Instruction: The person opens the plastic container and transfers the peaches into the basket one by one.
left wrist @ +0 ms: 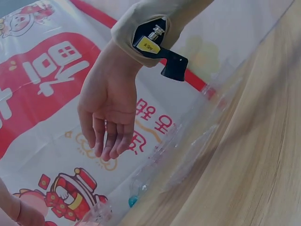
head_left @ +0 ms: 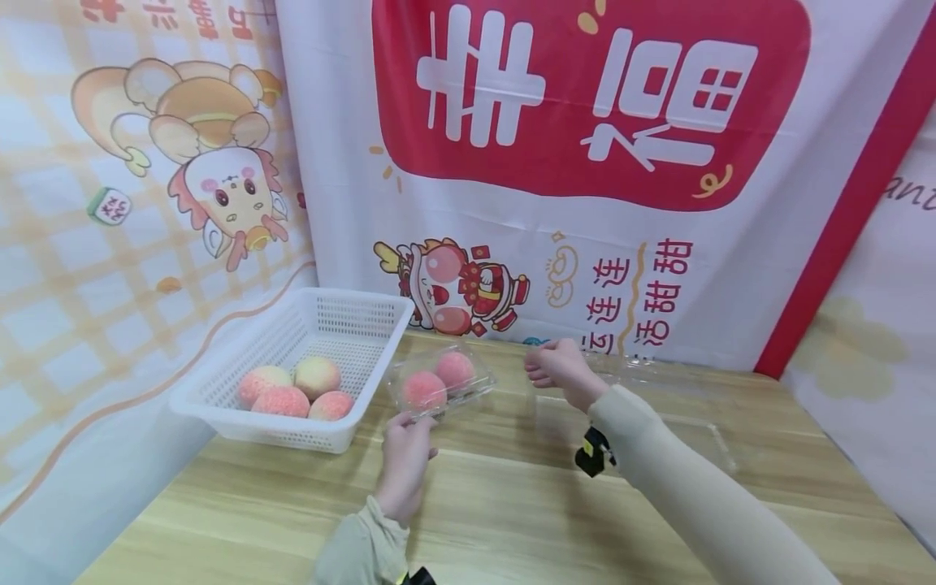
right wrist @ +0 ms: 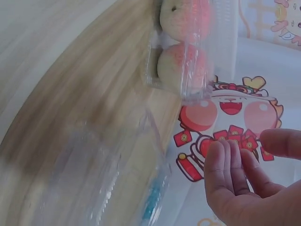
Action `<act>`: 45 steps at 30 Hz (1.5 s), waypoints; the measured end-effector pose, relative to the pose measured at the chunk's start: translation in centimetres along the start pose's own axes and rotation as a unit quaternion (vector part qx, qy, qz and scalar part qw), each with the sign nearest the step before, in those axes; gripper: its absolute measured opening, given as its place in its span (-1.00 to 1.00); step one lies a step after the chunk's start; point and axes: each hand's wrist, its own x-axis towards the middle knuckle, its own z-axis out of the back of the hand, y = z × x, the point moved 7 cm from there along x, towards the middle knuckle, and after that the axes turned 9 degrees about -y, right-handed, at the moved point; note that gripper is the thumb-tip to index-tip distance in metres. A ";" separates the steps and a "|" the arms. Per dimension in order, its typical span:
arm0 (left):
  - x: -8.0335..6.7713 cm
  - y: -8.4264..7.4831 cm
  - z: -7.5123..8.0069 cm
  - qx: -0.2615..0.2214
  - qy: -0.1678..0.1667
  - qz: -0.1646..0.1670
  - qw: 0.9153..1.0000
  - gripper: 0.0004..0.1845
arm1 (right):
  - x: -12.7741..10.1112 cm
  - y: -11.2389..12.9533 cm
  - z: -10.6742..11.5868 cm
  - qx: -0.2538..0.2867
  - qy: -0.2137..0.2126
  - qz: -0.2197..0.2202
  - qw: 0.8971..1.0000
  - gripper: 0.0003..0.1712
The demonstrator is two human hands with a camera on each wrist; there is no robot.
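Near the front edge of a clear plastic box [head_left: 474,388], my left hand [head_left: 405,463] has its fingertips right at the rim, with the thumb apart. Two pink peaches [head_left: 455,370] sit side by side inside that box; the right wrist view shows their paler sides [right wrist: 181,70]. My right hand [head_left: 563,370] hangs with loosely bent fingers and holds nothing, as the left wrist view also shows. Below and beside it lies another clear plastic box [head_left: 720,443], with a lid part raised toward the back wall. Only part of my left hand [left wrist: 26,212] shows in the left wrist view.
A white perforated basket [head_left: 398,321] with several peaches [head_left: 281,400] stands at the left. Printed cloths [head_left: 336,203] hang behind and beside the wooden table [head_left: 504,504]. A small teal item [head_left: 536,342] lies at the table's back edge.
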 end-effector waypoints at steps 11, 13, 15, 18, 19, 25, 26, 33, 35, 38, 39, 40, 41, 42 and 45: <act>1.4 0.7 1.8 -0.032 -0.033 0.034 0.998 -0.20 | 1.0 -0.1 -3.4 -0.020 -0.020 -0.017 0.999 -0.81; 1.6 0.9 1.7 -0.035 -0.025 0.035 0.998 -0.24 | 1.1 -0.2 -3.9 -0.026 -0.024 -0.022 0.999 -0.80; 1.7 1.1 1.7 -0.041 -0.020 0.038 0.998 -0.30 | 1.2 -0.3 -4.4 -0.030 -0.025 -0.024 0.999 -0.82; 2.0 1.5 1.6 -0.056 -0.016 0.046 0.997 -0.39 | 1.2 -0.4 -5.1 -0.041 -0.031 -0.017 0.999 -0.82; 2.1 1.7 1.6 -0.061 -0.016 0.049 0.997 -0.46 | 1.1 -0.4 -5.3 -0.044 -0.033 -0.012 0.998 -0.72; 2.5 2.4 1.5 -0.090 -0.021 0.060 0.994 -0.80 | 1.6 -1.3 -6.2 -0.020 -0.035 -0.023 0.999 -0.69; 2.6 2.4 1.5 -0.097 -0.021 0.061 0.993 -0.75 | 1.5 -1.4 -6.3 -0.008 -0.032 -0.034 0.999 -0.77; 2.8 2.3 1.1 -0.118 -0.017 0.063 0.991 -0.50 | 1.2 -1.8 -7.0 0.032 -0.029 -0.078 0.996 -0.57; 2.9 2.3 1.0 -0.123 -0.023 0.060 0.990 -0.51 | 1.2 -1.8 -7.1 0.036 -0.034 -0.082 0.995 -0.56; 3.3 2.4 1.0 -0.135 -0.034 0.054 0.989 -0.52 | 1.3 -1.9 -7.2 0.042 -0.046 -0.085 0.994 -0.55; 3.4 2.4 0.9 -0.140 -0.036 0.051 0.988 -0.52 | 1.3 -2.0 -7.2 0.041 -0.052 -0.086 0.994 -0.56; 3.5 2.5 0.9 -0.146 -0.039 0.049 0.987 -0.53 | 1.4 -2.0 -7.1 0.040 -0.059 -0.086 0.994 -0.56; 3.6 2.6 0.9 -0.150 -0.041 0.047 0.987 -0.52 | 1.4 -2.1 -7.1 0.043 -0.063 -0.084 0.994 -0.56; 3.7 2.6 0.9 -0.154 -0.042 0.046 0.986 -0.52 | 1.5 -2.1 -7.1 0.043 -0.070 -0.085 0.993 -0.55; 3.9 2.8 0.8 -0.162 -0.048 0.043 0.985 -0.50 | 1.8 -2.4 -7.0 0.041 -0.087 -0.090 0.991 -0.51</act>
